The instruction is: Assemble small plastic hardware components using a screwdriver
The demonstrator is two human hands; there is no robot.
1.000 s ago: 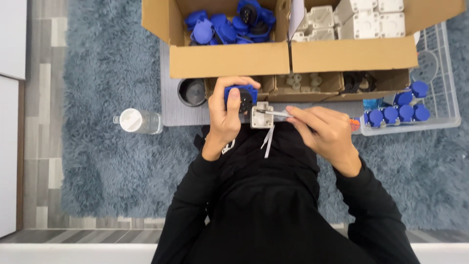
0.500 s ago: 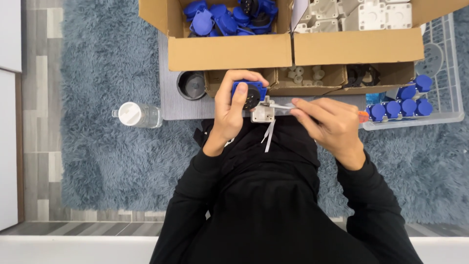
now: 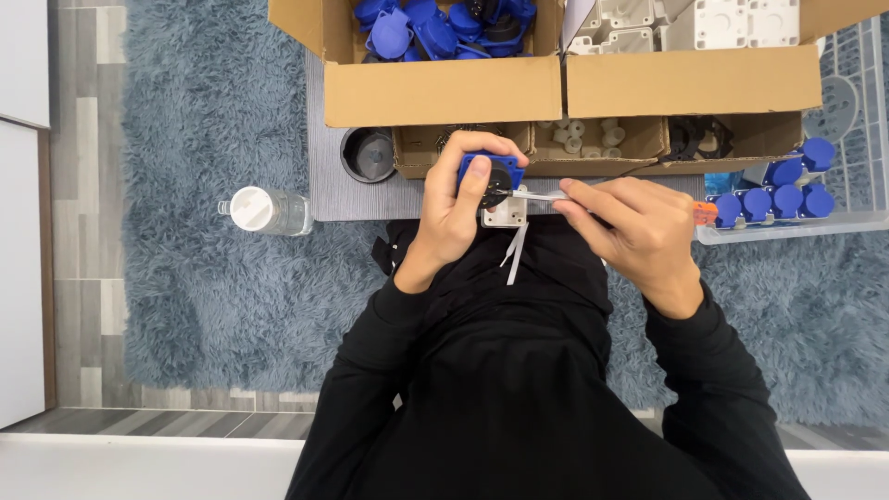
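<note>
Socket assembly held over the lap, screwdriver laid across it

Blue socket cover (image 3: pixel 489 176) and grey housing (image 3: pixel 505 211) are held together in the left hand (image 3: pixel 454 218), whose grip is clenched around them, thumb across the blue face. The assembly is held just off the near edge of the grey mat (image 3: pixel 324 139), above the person's dark clothing. A screwdriver (image 3: pixel 556 196) is grasped in the right hand (image 3: pixel 634 231); its long axis runs nearly level, the metal shaft pointing left into the assembly and the orange handle end (image 3: pixel 706 213) showing past the knuckles on the right. Most of the handle is hidden inside the closed fingers. A thin white strip (image 3: pixel 514 255) hangs down from the housing.

At the far edge of the mat, a large cardboard box (image 3: pixel 444 91) is seen, with blue covers (image 3: pixel 435 23) in its left compartment and pale grey housings (image 3: pixel 685 23) in its right; its top is cut off by the frame. In front, a low cardboard tray (image 3: pixel 648 139) holds small pale pieces and black parts, too small to make out. A clear bin (image 3: pixel 861 111) at the right holds finished blue-capped units (image 3: pixel 778 190). A black round cup (image 3: pixel 369 154) sits at the mat's left edge, and a plastic bottle (image 3: pixel 269 211) lies on the blue rug (image 3: pixel 185 139).
</note>
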